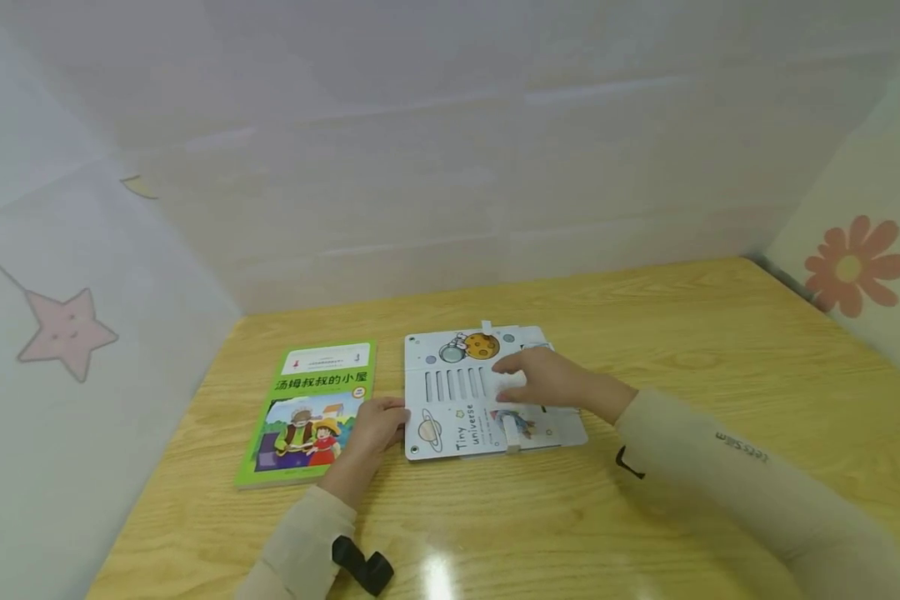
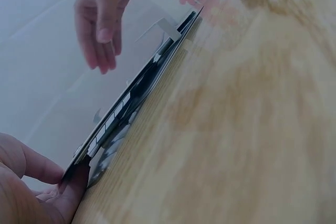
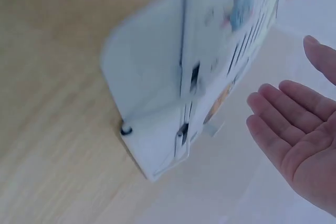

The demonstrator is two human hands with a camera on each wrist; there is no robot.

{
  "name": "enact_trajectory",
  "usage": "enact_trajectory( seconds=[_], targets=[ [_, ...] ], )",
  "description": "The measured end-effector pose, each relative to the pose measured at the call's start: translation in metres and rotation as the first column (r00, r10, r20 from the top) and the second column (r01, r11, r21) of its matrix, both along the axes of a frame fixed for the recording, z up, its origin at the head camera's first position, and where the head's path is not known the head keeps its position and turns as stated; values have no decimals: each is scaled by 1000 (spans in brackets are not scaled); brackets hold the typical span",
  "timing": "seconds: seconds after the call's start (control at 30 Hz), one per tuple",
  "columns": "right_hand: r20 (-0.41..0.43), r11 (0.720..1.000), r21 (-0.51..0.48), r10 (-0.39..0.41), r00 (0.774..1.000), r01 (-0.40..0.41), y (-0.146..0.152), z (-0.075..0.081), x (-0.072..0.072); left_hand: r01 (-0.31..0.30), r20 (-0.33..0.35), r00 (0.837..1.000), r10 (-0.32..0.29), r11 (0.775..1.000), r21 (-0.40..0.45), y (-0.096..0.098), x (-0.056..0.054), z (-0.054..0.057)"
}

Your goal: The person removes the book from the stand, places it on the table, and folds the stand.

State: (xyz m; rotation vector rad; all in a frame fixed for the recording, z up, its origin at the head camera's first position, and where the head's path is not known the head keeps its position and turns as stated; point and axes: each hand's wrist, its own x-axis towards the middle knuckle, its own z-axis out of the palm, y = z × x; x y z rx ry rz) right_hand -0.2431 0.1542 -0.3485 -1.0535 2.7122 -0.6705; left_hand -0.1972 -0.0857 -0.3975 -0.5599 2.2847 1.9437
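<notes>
A white book stand (image 1: 437, 386) printed with planets and "Tiny universe" lies on the wooden table, slightly raised off it on the left. My left hand (image 1: 378, 427) holds its left edge; in the left wrist view, the thumb is on top and the fingers (image 2: 71, 192) are tucked under the edge. Over the right half of the stand hovers my right hand (image 1: 543, 379), its fingers relaxed and apart from the panel in the left wrist view. A wire leg (image 3: 176, 166) and a clip tab (image 3: 214, 125) show on the stand in the right wrist view.
A green-bordered picture book (image 1: 322, 383) lies flat to the left of the stand, close by my left forearm. Pale wall sheets with a pink star (image 1: 67, 335) and a flower (image 1: 855, 267) enclose the table (image 1: 720, 350) on the left, back and right.
</notes>
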Motion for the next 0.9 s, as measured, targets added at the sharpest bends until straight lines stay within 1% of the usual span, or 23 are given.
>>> enact_trajectory(
  seconds=[0.1, 0.2, 0.3, 0.4, 0.5, 0.63, 0.77, 0.9],
  targets=[
    [1, 996, -50, -69, 998, 69, -1, 2, -20, 0, 6, 1000, 0, 1000, -8, 0, -1, 0],
    [0, 988, -94, -124, 992, 123, -2, 0, -38, -1, 9, 1000, 1, 1000, -6, 1, -2, -1],
    [26, 976, -115, -181, 983, 183, -4, -5, -53, 7, -7, 1000, -7, 1000, -1, 1, -1, -1],
    [73, 964, -114, -232, 970, 239, -8, -10, -64, 11, -23, 1000, -11, 1000, 2, 1, 0, -2],
    [130, 955, -101, -266, 955, 279, -13, -14, -73, 9, -25, 1000, -9, 1000, 7, 1, 0, -2],
    [188, 946, -68, -299, 935, 316, -20, -17, -80, 8, -21, 1000, -8, 1000, 16, 1, -1, -3],
    [197, 941, -34, -323, 926, 335, -26, -21, -84, 2, -28, 1000, -1, 1000, 23, 0, -1, -4],
    [182, 942, -15, -327, 927, 335, -30, -25, -88, -6, -26, 1000, 6, 1000, 19, 0, -1, -3]
  ],
)
